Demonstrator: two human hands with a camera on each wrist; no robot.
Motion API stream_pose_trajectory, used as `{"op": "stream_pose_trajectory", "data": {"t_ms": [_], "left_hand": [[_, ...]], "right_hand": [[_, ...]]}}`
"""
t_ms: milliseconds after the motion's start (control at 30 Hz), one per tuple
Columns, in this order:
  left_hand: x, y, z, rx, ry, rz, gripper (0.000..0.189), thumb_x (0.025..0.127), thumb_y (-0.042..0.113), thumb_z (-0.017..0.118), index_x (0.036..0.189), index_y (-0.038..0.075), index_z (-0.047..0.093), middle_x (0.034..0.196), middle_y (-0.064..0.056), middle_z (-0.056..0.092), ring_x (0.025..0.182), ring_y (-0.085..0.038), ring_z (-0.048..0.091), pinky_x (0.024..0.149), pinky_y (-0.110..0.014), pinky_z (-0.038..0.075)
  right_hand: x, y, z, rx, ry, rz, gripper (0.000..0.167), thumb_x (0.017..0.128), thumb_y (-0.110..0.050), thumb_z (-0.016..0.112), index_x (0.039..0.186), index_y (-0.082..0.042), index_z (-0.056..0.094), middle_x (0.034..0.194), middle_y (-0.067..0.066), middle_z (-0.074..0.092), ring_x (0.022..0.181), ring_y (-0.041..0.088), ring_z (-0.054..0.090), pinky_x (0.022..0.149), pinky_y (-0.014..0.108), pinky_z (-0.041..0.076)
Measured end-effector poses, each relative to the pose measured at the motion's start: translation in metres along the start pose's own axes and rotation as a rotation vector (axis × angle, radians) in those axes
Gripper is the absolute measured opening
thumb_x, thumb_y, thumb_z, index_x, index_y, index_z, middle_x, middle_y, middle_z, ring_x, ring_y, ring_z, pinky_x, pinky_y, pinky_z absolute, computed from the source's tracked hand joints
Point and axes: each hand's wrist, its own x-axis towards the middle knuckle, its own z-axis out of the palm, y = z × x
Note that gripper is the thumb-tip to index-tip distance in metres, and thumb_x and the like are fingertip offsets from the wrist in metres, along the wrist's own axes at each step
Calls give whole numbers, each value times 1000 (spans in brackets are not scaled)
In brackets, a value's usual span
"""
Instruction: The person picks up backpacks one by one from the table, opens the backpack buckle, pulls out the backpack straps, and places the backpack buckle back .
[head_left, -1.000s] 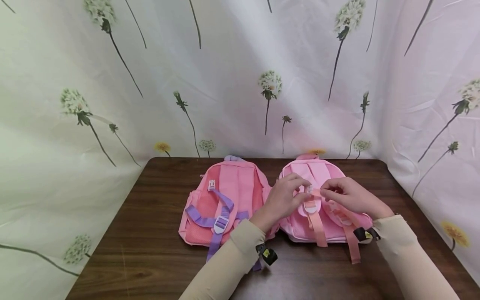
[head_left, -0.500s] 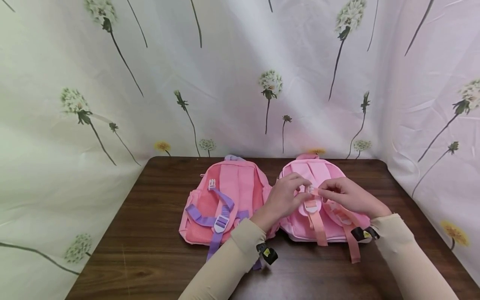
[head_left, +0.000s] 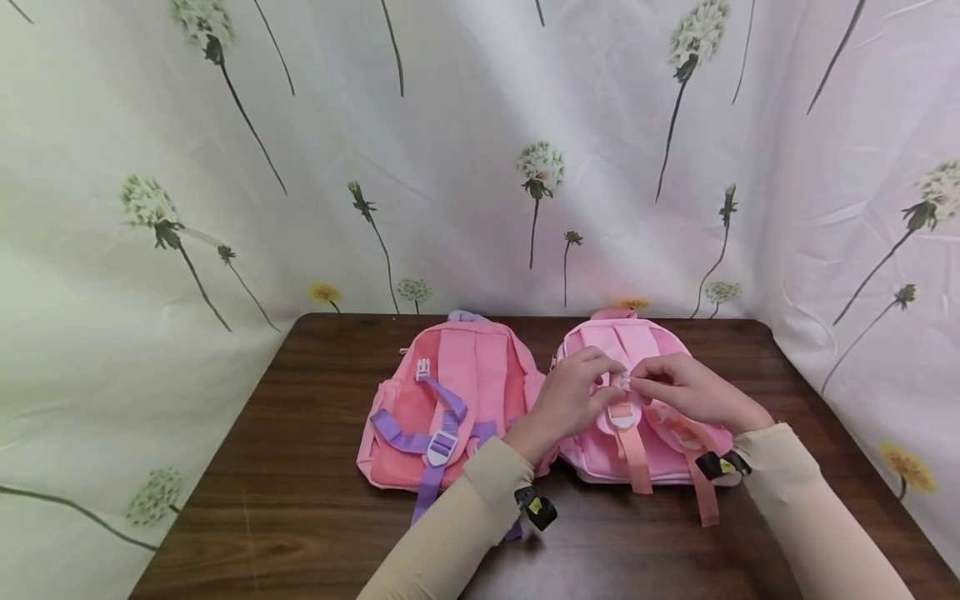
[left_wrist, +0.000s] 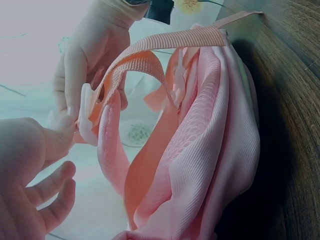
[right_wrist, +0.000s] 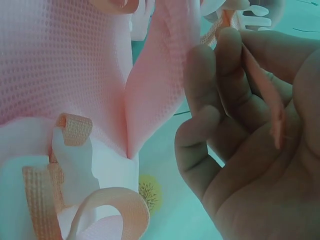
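Observation:
The light pink backpack [head_left: 670, 465] lies on the table with its shoulder straps towards me. My left hand [head_left: 562, 398] pinches a small white buckle [head_left: 621, 381] above the left shoulder strap, partly covered by fingertips. Close beside it, my right hand [head_left: 693, 390] pinches the peach webbing strap [right_wrist: 267, 87] between thumb and fingers. In the right wrist view, the strap's loose end lies across the palm, and white buckle prongs [right_wrist: 256, 21] show past the fingertips. A white strap adjuster [left_wrist: 87, 115] hangs just beyond the left fingertips in the left wrist view.
Left of it lies a coral-pink backpack [head_left: 491, 367] with purple straps [head_left: 427, 492] and a loose white buckle [head_left: 423, 369]. Both stand on a dark wooden table [head_left: 300, 467], against a curtain [head_left: 465, 208] printed with dandelions.
My right hand has shifted slightly left, closer to the buckle and my left fingertips. Less peach webbing shows between the hands. My left hand and the coral backpack stay almost in place.

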Motion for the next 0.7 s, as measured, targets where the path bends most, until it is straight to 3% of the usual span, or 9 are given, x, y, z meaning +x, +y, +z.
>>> {"op": "stream_pose_trajectory", "data": {"t_ms": [400,600,700], "left_hand": [[-1,-2,0,5,28,28,23,93,20,83,116,17,79,95,2,66,85,-11,64,74,-12,45],[-1,-1,-1,-16,19,25,24,93,19,82,117,15,79,95,0,66,85,-14,65,73,-13,45],[-1,-1,0,-17,20,22,24,94,20,82,117,15,79,95,1,65,86,-14,64,74,-12,45]], "right_hand": [[-6,4,-2,-15,12,67,11,103,-24,70,94,-21,75,77,8,66,70,34,60,63,27,49],[-5,7,-1,-26,21,31,13,103,-22,69,92,-20,75,76,15,65,64,19,58,60,27,48],[-4,6,0,-28,24,13,13,103,-19,70,91,-19,75,75,11,65,64,13,56,61,26,48]]}}
